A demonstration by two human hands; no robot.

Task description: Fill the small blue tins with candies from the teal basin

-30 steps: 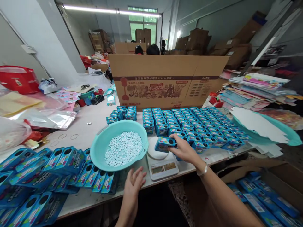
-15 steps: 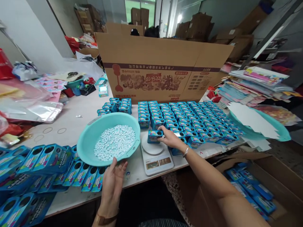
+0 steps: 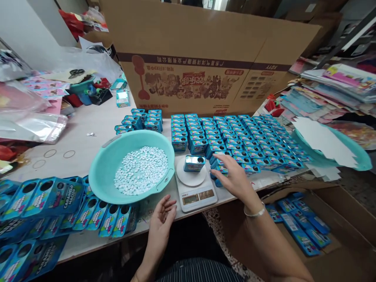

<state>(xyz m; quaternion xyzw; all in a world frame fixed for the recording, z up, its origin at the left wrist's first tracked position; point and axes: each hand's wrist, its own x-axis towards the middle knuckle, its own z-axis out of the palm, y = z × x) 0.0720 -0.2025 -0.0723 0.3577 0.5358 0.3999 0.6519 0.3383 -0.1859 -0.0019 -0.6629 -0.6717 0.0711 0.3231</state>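
Note:
A small blue candy box [image 3: 192, 166] stands on the round pan of a white kitchen scale [image 3: 198, 200]. Just right of that box, my right hand [image 3: 236, 178] is open, thumb and fingers apart, holding nothing. My left hand [image 3: 162, 219] hovers by the table's front edge, left of the scale, palm turned up and fingers loosely bent with nothing visible in them. Beyond it sits a turquoise basin [image 3: 100, 162] with many small pale-blue candies [image 3: 141, 170] inside. Rows of the same blue boxes [image 3: 235, 145] stand behind and to the right of the scale.
Open-topped blue boxes [image 3: 53, 197] are stacked at the left front. A large cardboard carton [image 3: 188, 43] stands upright at the back. Below the table at right, an open carton [image 3: 346, 235] holds more boxes. Paper stacks [image 3: 317, 102] and another turquoise basin [image 3: 362, 158] flank the right side.
My right hand has let go of the candy box on the scale and drawn back to the right, opening. My left hand has moved from the basin's rim rightward. The view has tilted down.

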